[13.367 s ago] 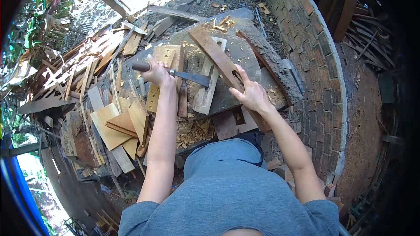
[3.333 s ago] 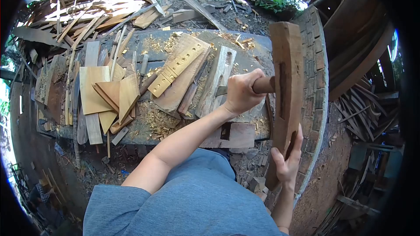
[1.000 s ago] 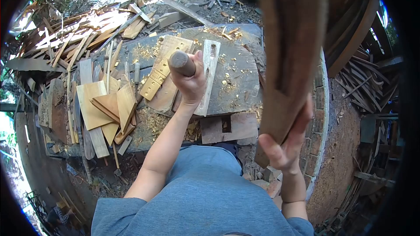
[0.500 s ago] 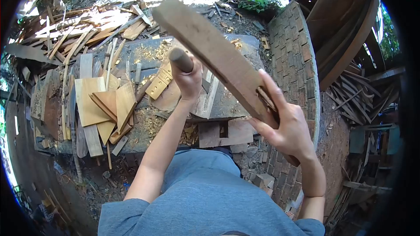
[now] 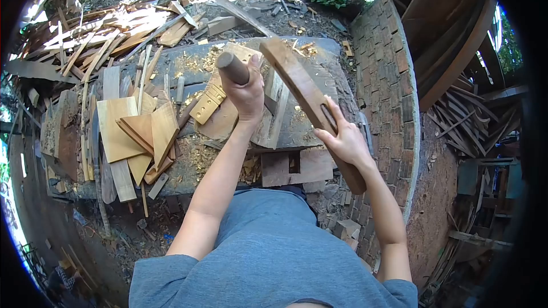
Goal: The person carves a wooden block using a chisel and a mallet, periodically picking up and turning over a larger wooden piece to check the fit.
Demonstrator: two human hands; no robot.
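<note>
My left hand (image 5: 246, 98) is wrapped round an upright wooden handle (image 5: 233, 68) over the workbench; the tool's lower end is partly hidden, with a dark blade-like part at the right of the hand. My right hand (image 5: 346, 140) grips a long, thick brown wooden block (image 5: 302, 88) by a slot near its middle. The block tilts, its far end up and left near the handle. Beside my left hand lies a yellowish wooden piece with holes (image 5: 210, 104). Under it is a flat wooden board (image 5: 220, 122).
The workbench (image 5: 191, 179) carries wood shavings and light boards (image 5: 119, 131) at the left. Scrap wood (image 5: 85, 51) is heaped behind it. A low brick wall (image 5: 388, 97) runs along the right. A board with a square hole (image 5: 314, 165) sits at the front edge.
The wooden block in my right hand has come down, farther from the camera, and its far end has moved right. My left hand has stayed almost in place.
</note>
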